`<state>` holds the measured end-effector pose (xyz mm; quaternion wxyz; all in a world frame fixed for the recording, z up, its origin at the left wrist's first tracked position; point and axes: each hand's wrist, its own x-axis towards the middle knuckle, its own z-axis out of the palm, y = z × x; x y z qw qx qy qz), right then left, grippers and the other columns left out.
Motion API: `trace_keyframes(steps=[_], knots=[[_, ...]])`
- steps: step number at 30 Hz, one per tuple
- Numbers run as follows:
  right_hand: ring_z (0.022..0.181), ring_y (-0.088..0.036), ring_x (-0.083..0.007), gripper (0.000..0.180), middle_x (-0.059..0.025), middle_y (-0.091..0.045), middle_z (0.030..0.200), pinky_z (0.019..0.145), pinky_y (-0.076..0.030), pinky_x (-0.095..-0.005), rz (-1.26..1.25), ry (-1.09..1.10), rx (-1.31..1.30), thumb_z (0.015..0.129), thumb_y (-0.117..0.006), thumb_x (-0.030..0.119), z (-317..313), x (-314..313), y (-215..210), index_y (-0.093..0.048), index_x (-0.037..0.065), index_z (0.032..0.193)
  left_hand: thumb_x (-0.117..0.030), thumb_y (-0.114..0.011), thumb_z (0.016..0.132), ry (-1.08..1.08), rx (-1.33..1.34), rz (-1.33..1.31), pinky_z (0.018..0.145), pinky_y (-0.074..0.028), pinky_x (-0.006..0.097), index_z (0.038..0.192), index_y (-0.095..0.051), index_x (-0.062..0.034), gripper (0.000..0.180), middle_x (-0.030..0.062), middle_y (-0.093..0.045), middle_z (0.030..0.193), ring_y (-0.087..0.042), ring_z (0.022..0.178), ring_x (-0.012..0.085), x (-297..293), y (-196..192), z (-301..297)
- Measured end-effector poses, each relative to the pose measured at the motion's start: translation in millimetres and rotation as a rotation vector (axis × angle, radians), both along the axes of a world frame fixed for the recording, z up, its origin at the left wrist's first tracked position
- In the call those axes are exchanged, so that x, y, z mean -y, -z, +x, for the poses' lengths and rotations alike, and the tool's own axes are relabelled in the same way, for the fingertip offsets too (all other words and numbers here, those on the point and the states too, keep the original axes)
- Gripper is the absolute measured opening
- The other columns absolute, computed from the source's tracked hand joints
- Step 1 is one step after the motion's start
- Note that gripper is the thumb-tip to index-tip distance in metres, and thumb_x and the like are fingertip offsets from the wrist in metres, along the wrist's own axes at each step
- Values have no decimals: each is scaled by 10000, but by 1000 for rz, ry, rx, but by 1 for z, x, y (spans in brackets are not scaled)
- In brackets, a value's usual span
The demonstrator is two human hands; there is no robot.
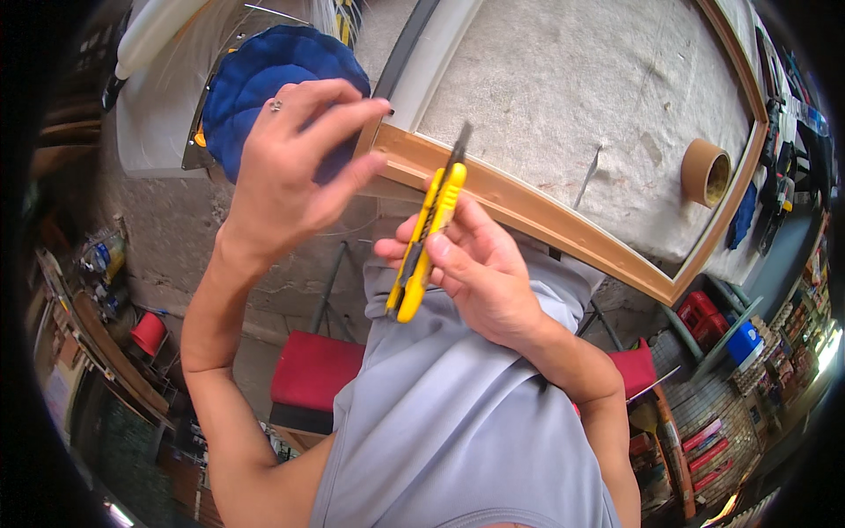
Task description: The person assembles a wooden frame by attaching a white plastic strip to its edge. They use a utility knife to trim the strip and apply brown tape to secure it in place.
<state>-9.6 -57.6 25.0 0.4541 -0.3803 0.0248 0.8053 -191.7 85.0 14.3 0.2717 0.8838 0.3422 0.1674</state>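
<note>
Right hand [480,273] fingers closed around a yellow plastic snap-blade utility knife [426,236], above the lap.
Its long axis runs steeply upward, blade tip up-right toward the wooden frame [546,216]; left hand [286,172] open, empty; brown tape roll [705,172] far right.

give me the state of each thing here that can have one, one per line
utility knife: yellow, blade extended, pointing up, held in the right hand
left hand: raised, fingers loosely curled, holding nothing, fingertips near the blade tip
tape roll: brown, lying on its side on the work surface
wooden frame: lying flat around the pale grey work surface
blue cushion: resting behind the left hand, partly hidden
</note>
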Motion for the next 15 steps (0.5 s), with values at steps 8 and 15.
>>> trace_keyframes(steps=[8, 15], knots=[[1113, -624, -223, 668, -81, -576, 1141, 872, -520, -345, -26, -115, -108, 978, -611, 236, -17, -11, 6, -191, 77, 1472, -113, -736, 761, -179, -19, -4, 654, -365, 348, 999, -686, -110, 243, -6, -636, 712, -561, 663, 188, -4, 11, 17], [1095, -628, -216, 640, -95, -596, 1123, 881, -530, -366, -34, -99, -143, 984, -599, 245, -22, -14, 8, -195, 92, 1457, -73, -749, 754, -130, -30, 127, 676, -373, 306, 1040, -700, -104, 292, 0, -624, 751, -531, 670, 160, 0, 18, 17]])
